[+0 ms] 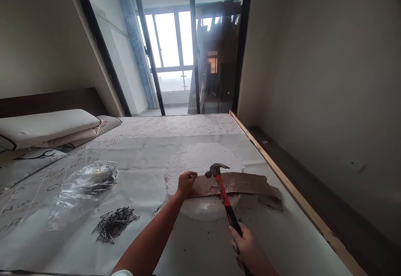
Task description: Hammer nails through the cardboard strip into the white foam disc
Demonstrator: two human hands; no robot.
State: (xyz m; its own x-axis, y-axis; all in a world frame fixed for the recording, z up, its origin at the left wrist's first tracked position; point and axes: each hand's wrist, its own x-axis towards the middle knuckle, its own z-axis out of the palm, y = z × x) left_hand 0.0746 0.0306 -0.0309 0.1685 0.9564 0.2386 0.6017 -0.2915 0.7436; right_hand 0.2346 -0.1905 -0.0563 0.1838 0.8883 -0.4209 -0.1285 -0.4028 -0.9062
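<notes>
I am looking down on a bed covered by a pale sheet (194, 242) printed with letters, in a bare-walled room with sliding glass doors (175, 54) at the far end. I place everything against the white foam disc (200, 159) lying near the middle of the sheet. Far left of the disc, pillows (46, 127) are stacked at the headboard. Nearer, left of the disc, a crumpled clear plastic bag (83, 188) lies on the sheet, and just in front of it sits a loose pile of dark nails (114, 224). On the disc's left side my left hand (186, 183) pinches the left end of a brown wooden strip (238, 186), which lies across the disc's near half and sticks out past its right edge; there may be a nail between the fingertips, but it is too small to tell. The strip's top is speckled with many small dots. The hammer (224, 192) has its head over the strip, just right of the left hand. Its red and black handle runs back to my right hand (249, 249), clenched round the grip, in front of the disc.
</notes>
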